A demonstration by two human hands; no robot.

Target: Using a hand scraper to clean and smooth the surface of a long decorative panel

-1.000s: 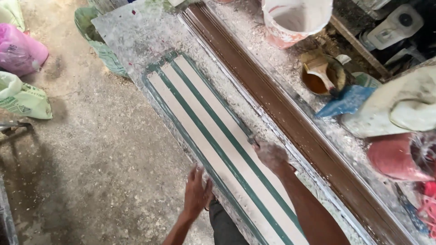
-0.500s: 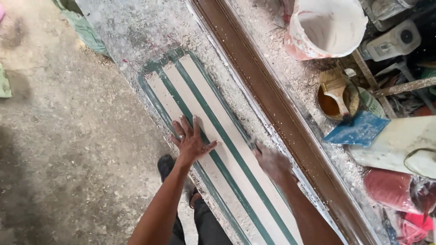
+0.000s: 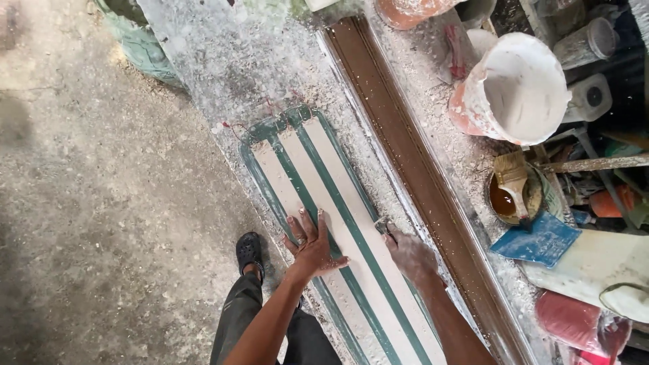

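On the dusty workbench (image 3: 223, 61), two hands work a long green mould (image 3: 338, 223) filled with three white strips.

The left hand (image 3: 312, 245) lies flat, fingers spread, across the near strips; the right hand (image 3: 410, 255), powder-coated, pinches a small tool at the mould's far edge. A brown moulding (image 3: 412, 169) runs just beside; bare floor (image 3: 101, 223) lies open left.

A rough plaster-casting workshop is shown: a dust-caked desk (image 3: 223, 61) is crowded with a white-smeared bucket (image 3: 517, 91), a tin of brown liquid (image 3: 507, 199) with a brush (image 3: 512, 179), and a green striped mould (image 3: 338, 230), above a bare concrete floor (image 3: 101, 223).
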